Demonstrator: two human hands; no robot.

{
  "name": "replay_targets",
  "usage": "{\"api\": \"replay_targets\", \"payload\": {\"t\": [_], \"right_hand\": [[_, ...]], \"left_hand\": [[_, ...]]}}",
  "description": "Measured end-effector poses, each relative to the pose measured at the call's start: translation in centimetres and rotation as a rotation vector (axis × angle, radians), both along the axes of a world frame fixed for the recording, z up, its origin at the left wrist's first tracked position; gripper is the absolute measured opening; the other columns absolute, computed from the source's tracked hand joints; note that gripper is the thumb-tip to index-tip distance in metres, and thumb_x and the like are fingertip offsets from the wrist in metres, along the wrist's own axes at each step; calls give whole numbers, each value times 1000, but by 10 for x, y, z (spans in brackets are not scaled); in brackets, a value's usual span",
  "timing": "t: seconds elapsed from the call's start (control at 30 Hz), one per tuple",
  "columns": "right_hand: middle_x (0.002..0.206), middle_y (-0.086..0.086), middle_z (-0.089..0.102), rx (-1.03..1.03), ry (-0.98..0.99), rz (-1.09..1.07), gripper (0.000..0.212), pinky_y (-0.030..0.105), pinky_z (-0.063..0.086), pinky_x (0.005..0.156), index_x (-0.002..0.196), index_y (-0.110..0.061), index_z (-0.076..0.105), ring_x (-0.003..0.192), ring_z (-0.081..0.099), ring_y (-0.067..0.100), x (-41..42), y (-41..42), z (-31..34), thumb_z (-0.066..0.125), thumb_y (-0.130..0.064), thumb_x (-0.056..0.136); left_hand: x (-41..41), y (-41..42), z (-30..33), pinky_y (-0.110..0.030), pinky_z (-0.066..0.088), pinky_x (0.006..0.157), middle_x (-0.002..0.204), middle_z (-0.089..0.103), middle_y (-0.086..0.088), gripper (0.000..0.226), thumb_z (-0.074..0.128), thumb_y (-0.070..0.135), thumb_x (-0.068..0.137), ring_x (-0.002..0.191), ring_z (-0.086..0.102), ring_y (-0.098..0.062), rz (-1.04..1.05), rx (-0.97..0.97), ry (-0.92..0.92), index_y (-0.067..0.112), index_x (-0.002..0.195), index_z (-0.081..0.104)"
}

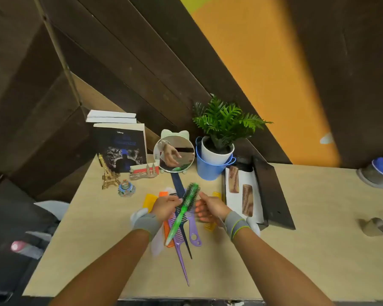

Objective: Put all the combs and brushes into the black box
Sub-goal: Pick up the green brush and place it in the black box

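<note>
Left grip (167, 206) was curled around the shaft of the green round brush (187, 203), just below its bristles, so I judged that hand clamped on it and holding the brush tilted over the pile. My right grip (210, 207) sat just beside the brush with its fingers spread apart, touching nothing that I could make out for certain.

Over at the right of the worktop (307, 217) lay the black box (272, 195), open, its floor showing white. Two brown combs (240, 191) lay flat inside it, one nearer the far end and one nearer me. That was all I could count as done.

Much was left. Under my hands lay a heap of combs: a purple tail comb (181, 257) with its long point towards me, a dark tail comb (187, 246) crossing it, a purple handled comb (194, 230), an orange comb (167, 237), a yellow comb (149, 200) on the left, another yellow one (209, 226) partly under my right wrist, and a dark blue comb (178, 184) running towards the small mirror (174, 154). Some pale pieces showed near my left wrist, but I could not tell what they were.

By my reckoning the job was still early, and the green brush would go next to the box.
</note>
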State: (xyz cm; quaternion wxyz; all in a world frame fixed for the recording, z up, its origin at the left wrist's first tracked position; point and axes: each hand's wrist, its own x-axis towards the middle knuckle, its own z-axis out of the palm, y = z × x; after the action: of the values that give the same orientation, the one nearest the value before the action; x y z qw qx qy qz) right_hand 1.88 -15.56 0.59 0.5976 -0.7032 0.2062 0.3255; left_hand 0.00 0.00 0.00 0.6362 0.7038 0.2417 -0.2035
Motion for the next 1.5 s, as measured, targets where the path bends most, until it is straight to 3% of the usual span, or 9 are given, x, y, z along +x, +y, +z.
{"api": "replay_targets", "payload": {"t": [0.13, 0.2, 0.57, 0.8, 0.93, 1.03, 1.13, 1.3, 1.5], "right_hand": [[56, 3, 56, 20, 26, -68, 58, 20, 46, 46, 66, -12, 54, 48, 50, 14, 6, -5, 0, 28, -54, 95], [60, 5, 56, 32, 35, -78, 62, 19, 46, 44, 67, -11, 54, 49, 50, 15, 8, -6, -1, 24, -57, 95], [65, 8, 57, 91, 52, -98, 66, 23, 48, 51, 70, -9, 56, 55, 51, 18, 19, -26, -11, 21, -60, 93], [64, 5, 58, 104, 47, -133, 66, 21, 47, 50, 69, -11, 56, 54, 52, 16, 28, -31, -13, 21, -62, 92], [62, 5, 58, 105, 46, -137, 65, 20, 47, 47, 69, -11, 56, 53, 51, 16, 33, -24, -11, 21, -61, 93], [65, 6, 57, 103, 39, -140, 64, 22, 46, 51, 70, -11, 55, 55, 50, 17, 35, -21, -9, 21, -60, 94], [65, 6, 56, 100, 33, -157, 60, 23, 45, 51, 68, -11, 53, 54, 49, 17, 34, -12, -7, 24, -58, 94], [68, 2, 56, 94, 21, -125, 43, 26, 47, 55, 73, -16, 55, 55, 49, 15, 30, 8, 0, 44, -54, 90], [90, 4, 63, 184, -97, -155, 43, 28, 54, 67, 109, -19, 62, 69, 60, 14, 36, 22, 18, 49, -54, 88]], "left_hand": [[13, -11, 0, -32, 47, 85, 116, 62, -16, 45, 66, 18, 84, 109, 59, -31, -83, 158, -32, 0, 124, 57], [16, -15, -1, -37, 45, 95, 112, 62, -19, 48, 68, 18, 82, 104, 59, -30, -110, 187, -29, -1, 125, 56], [30, -29, -14, -34, 42, 93, 129, 54, -22, 66, 76, 20, 74, 117, 53, -32, -259, 417, -63, 4, 132, 48], [40, -30, -16, -34, 41, 95, 131, 53, -20, 62, 63, 29, 85, 119, 52, -32, -359, 530, -59, 0, 136, 43], [42, -21, -15, -33, 47, 66, 102, 53, -20, 46, 57, 13, 90, 79, 53, -25, -245, 266, -5, -9, 129, 43], [38, -12, -14, -20, 40, 49, 73, 37, -7, 4, 48, 1, 93, 61, 37, -13, -151, 61, 11, 1, 90, 50], [36, 1, -15, -11, 47, 47, 67, 37, -4, 27, 42, 1, 95, 61, 39, -12, -138, -48, -22, 11, 70, 46], [40, 13, -2, -10, 52, 52, 69, 43, -4, 24, 42, 4, 96, 65, 44, -10, -78, -251, -70, 10, 74, 52], [47, 13, 19, -12, 48, 57, 76, 55, -2, 9, 51, 12, 93, 69, 50, -9, -181, -315, -126, 13, 91, 60]]}}
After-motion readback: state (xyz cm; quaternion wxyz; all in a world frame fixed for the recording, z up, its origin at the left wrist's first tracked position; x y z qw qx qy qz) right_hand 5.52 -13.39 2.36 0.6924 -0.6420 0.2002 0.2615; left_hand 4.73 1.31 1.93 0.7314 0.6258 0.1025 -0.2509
